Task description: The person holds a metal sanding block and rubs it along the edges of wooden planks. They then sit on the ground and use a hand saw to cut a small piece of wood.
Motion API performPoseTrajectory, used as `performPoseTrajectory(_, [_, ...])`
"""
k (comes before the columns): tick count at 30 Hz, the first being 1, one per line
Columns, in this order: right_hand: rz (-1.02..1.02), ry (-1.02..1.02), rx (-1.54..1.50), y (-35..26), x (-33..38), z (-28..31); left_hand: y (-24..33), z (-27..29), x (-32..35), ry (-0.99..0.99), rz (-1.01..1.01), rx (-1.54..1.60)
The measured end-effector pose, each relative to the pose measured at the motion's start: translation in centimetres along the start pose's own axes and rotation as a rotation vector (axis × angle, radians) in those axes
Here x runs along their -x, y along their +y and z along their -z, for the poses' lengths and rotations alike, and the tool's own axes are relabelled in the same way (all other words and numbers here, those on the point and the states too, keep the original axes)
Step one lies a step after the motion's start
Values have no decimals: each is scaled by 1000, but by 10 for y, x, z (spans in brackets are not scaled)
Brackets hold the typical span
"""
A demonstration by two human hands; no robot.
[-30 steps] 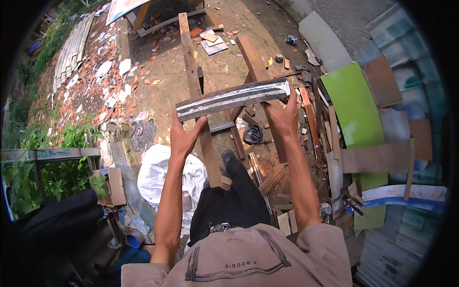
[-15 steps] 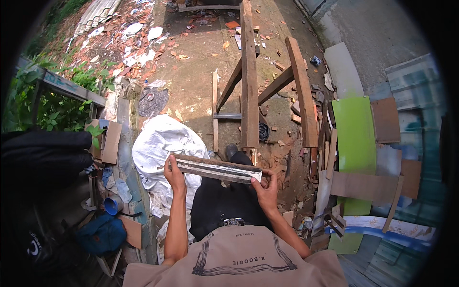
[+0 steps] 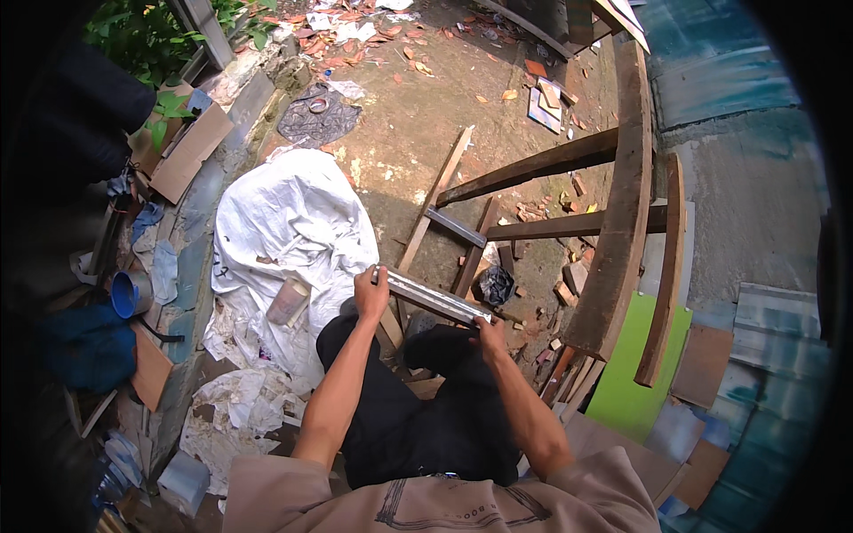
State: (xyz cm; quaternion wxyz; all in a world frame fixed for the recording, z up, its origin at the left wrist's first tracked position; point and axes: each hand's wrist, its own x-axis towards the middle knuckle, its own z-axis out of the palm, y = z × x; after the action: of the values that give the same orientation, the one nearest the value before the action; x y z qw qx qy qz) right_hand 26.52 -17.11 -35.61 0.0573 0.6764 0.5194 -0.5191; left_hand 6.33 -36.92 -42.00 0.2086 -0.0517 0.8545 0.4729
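Bar: the long grey metal strip (image 3: 434, 298) has come down from arm's reach to near the knees
Left hand (image 3: 370, 295): fingers wrapped round its left end
Right hand (image 3: 490, 335): fingers curled on its right end
Meaning: likely lowered for close handling

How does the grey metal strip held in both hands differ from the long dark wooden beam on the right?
The metal strip is short, thin, pale and shiny; the wooden beam is long, thick, dark and dull. The strip is gripped at its ends by the left hand and right hand; the beam is untouched. Both are straight and narrow.

beige short-sleeved shirt (image 3: 444, 506), seemingly black trousers (image 3: 426, 417)
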Motion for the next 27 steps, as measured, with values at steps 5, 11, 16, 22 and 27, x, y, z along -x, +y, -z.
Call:
performPoseTrajectory(5, [-97, -25, -19, -3, -187, -40, -48, -113, -114, -194, -80, -126])
performPoseTrajectory(11, [-48, 46, -70, 2, -375, -55, -89, -251, -209, -286, -284, -223])
performPoseTrajectory(16, [61, 131, -189, -11, -471, -53, -100, -317, -252, -339, -293, -187])
performPoseTrajectory(22, [175, 92, -395, 21, -505, -35, -102, -353, -255, -427, -377, -53])
performPoseTrajectory(27, [297, 38, -371, 28, -511, -39, -106, -376, -303, -423, -406, -231])
